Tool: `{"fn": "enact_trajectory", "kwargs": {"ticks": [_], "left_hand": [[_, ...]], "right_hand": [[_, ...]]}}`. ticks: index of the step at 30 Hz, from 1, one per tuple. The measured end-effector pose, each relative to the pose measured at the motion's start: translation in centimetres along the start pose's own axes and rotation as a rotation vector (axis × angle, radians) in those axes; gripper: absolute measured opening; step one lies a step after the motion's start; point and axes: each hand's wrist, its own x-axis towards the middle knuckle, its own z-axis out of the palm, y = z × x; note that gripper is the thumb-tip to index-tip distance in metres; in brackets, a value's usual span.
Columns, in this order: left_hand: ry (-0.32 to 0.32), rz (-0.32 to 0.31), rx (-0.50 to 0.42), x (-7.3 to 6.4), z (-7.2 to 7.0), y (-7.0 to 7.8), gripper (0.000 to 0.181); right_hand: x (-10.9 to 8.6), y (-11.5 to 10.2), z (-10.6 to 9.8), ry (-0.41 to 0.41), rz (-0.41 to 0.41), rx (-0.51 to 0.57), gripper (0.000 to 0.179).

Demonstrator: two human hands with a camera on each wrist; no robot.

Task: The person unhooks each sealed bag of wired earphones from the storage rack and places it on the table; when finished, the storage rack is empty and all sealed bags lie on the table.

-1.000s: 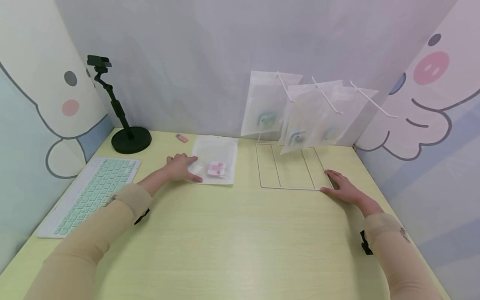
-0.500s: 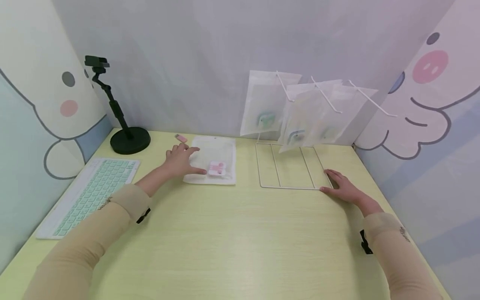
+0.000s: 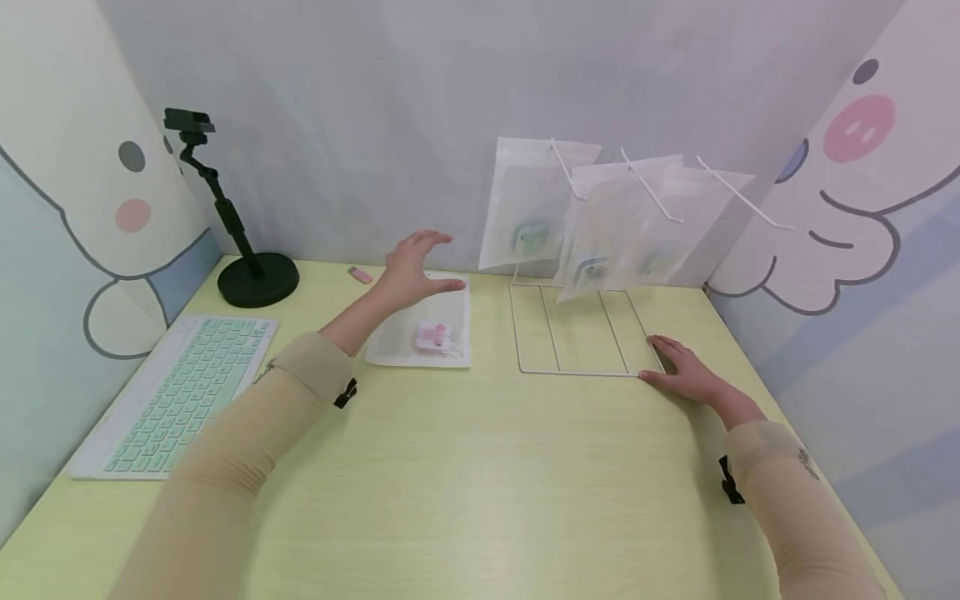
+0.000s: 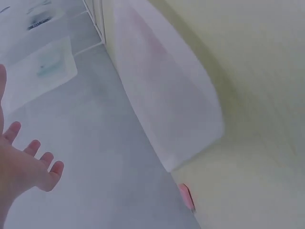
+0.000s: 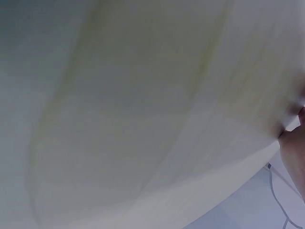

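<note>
My left hand [image 3: 408, 275] is raised over the back part of a translucent white bag [image 3: 393, 343], thumb and fingers spread wide, nothing held. A small pink-and-white square item [image 3: 433, 336] shows through the front of that bag, which lies flat on the table. In the left wrist view the fingers [image 4: 33, 148] are apart in the air beside the wall. My right hand [image 3: 686, 372] rests at the front right corner of a white wire rack [image 3: 577, 373], thumb by the front wire and fingers along the side wire. Three translucent bags [image 3: 517, 196] hang from the rack's prongs.
A pink USB stick [image 3: 361, 275] lies at the back edge, left of the flat bag. On the left are a white keyboard with mint keys [image 3: 195, 392] and a black stand [image 3: 258, 287]. Grey and cartoon-printed walls [image 3: 337, 125] enclose the table's back and sides.
My left hand has come off the flat bag and moved up and right above it, its fingers spreading. My right hand has stayed at the rack's corner.
</note>
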Motion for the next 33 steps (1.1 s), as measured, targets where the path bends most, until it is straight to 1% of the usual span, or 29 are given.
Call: {"fn": "enact_trajectory", "kwargs": {"ticks": [4, 10, 13, 16, 21, 25, 29, 33], "left_hand": [[0.021, 0.039, -0.055, 2.0, 1.0, 1.3, 0.077], [-0.001, 0.086, -0.171, 4.7, 2.8, 1.7, 0.069], [-0.013, 0.091, -0.213, 5.7, 3.5, 1.9, 0.066], [-0.029, 0.075, -0.242, 6.5, 4.1, 1.9, 0.064], [-0.078, 0.040, -0.243, 7.4, 4.8, 1.9, 0.059], [-0.110, 0.011, -0.211, 7.8, 5.3, 1.8, 0.060], [-0.101, -0.008, -0.208, 7.8, 5.6, 1.8, 0.062], [-0.077, -0.004, -0.229, 7.7, 5.9, 1.7, 0.058]], "right_hand": [[0.0, 0.1, 0.1, 0.014, -0.012, 0.004, 0.082], [-0.1, 0.0, 0.2, 0.013, -0.012, 0.013, 0.082], [-0.1, 0.0, 0.1, 0.008, -0.004, 0.009, 0.082], [-0.1, 0.0, 0.0, 0.004, -0.003, 0.006, 0.083], [0.1, 0.1, -0.1, 0.001, -0.002, 0.001, 0.083], [0.1, 0.1, 0.0, 0.002, -0.007, -0.001, 0.083], [0.1, 0.0, 0.0, 0.003, -0.007, 0.006, 0.083], [0.1, 0.1, 0.0, 0.005, -0.005, 0.002, 0.082]]}}
